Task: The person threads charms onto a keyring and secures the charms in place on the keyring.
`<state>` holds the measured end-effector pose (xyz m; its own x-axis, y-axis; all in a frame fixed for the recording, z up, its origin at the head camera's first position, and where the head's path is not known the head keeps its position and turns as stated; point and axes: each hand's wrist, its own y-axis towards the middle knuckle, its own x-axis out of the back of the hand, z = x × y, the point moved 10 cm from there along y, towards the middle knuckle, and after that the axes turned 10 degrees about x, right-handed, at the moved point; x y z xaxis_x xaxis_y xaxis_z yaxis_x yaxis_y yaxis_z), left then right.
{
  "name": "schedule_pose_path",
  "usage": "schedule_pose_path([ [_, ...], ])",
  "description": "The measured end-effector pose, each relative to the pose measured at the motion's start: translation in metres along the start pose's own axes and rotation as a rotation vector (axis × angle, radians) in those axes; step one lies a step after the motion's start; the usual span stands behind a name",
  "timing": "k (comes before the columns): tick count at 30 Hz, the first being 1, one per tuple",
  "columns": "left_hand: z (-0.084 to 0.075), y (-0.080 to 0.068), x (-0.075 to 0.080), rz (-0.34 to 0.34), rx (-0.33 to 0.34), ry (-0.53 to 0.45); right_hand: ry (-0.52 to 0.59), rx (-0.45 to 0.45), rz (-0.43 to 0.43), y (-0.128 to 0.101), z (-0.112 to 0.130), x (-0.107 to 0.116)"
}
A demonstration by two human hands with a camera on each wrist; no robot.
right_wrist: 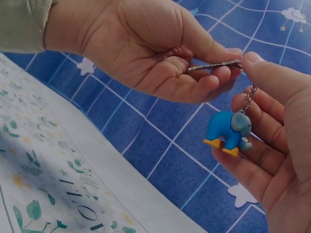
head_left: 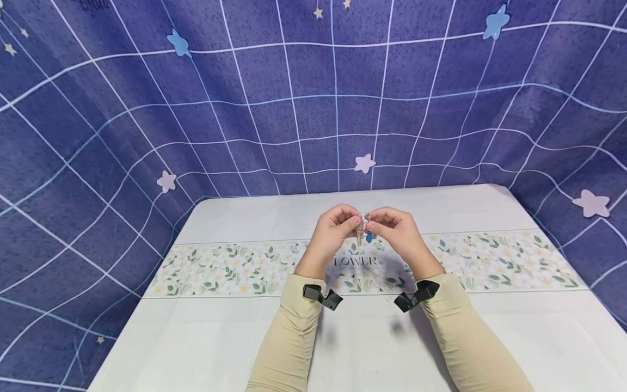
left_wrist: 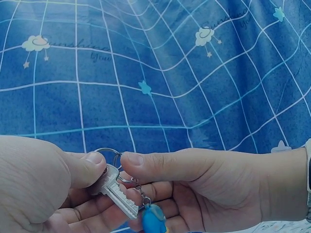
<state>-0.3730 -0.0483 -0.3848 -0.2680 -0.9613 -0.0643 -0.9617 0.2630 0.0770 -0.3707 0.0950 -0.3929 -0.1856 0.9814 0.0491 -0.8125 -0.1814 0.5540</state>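
My left hand (head_left: pixel 333 231) pinches a silver key (left_wrist: pixel 119 193) by its head between thumb and fingers, its toothed blade pointing down. Facing it, my right hand (head_left: pixel 399 234) pinches a metal key ring (left_wrist: pixel 108 150) between thumb and forefinger. A short chain (right_wrist: pixel 250 98) hangs below the right thumb and bears a blue elephant keychain figure (right_wrist: pixel 226 128) with a grey head and yellow feet, in front of the curled right fingers. Both hands are held above the table, their fingertips nearly meeting. Fingertips partly hide where key and ring meet.
Under the hands lies a white table cover (head_left: pixel 220 337) with a flowered band (head_left: pixel 235 267) across it. A blue curtain (head_left: pixel 313 120) with white grid lines and stars hangs behind and at both sides. Black wrist mounts (head_left: pixel 320 295) sit on both sleeves.
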Motion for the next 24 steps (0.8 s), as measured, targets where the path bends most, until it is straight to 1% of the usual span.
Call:
schedule_pose_path([
  [6,-0.0002,0.0001,0.0006,-0.01,0.007,-0.009,0.018,-0.003,-0.007,0.0011,-0.0007,-0.0002],
  [17,-0.002,-0.0009,-0.0013,0.0,-0.003,0.021,-0.019,-0.045,-0.016,0.0008,-0.0047,0.0016],
  [24,-0.0016,-0.0014,-0.0016,-0.001,0.014,0.021,-0.017,-0.053,-0.026,0.0007,-0.0072,0.0026],
])
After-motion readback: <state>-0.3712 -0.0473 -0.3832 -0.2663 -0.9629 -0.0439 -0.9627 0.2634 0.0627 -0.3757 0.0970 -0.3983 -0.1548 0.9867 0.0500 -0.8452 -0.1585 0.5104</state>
